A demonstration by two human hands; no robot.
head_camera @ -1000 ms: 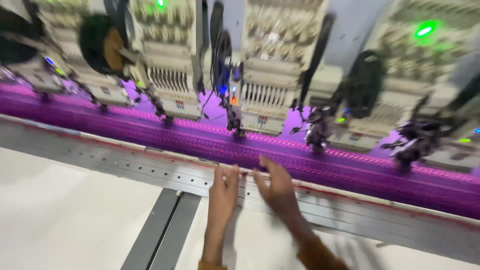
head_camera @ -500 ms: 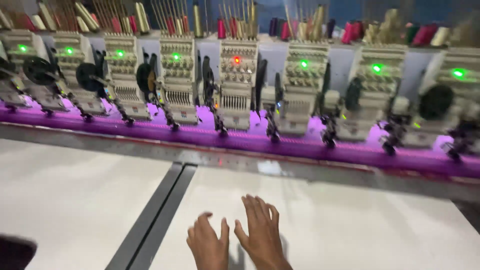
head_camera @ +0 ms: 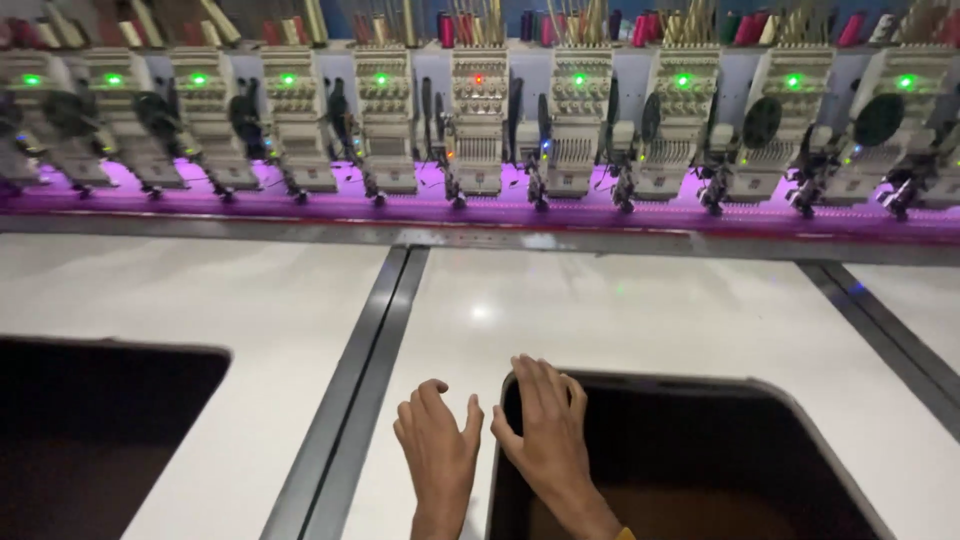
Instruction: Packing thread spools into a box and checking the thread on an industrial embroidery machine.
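My left hand [head_camera: 437, 452] lies flat on the white table top [head_camera: 620, 320], fingers apart, holding nothing. My right hand [head_camera: 545, 428] rests next to it, palm down over the rim of a dark rounded opening [head_camera: 700, 460] cut into the table. Both hands are empty. Beyond them a long row of embroidery machine heads [head_camera: 480, 120] stands over a strip of purple fabric [head_camera: 500, 212]. Most heads show green lamps; one near the middle shows a red lamp [head_camera: 478, 78].
A second dark opening [head_camera: 90, 430] sits at the near left. A grey metal channel [head_camera: 360, 370] runs between table panels, another [head_camera: 890, 330] at the right. Thread cones [head_camera: 560, 25] in several colours line the top of the machine.
My hands have drawn back from the purple fabric strip toward me, now resting at the dark opening. The view has pulled away, showing more machine heads and both openings.
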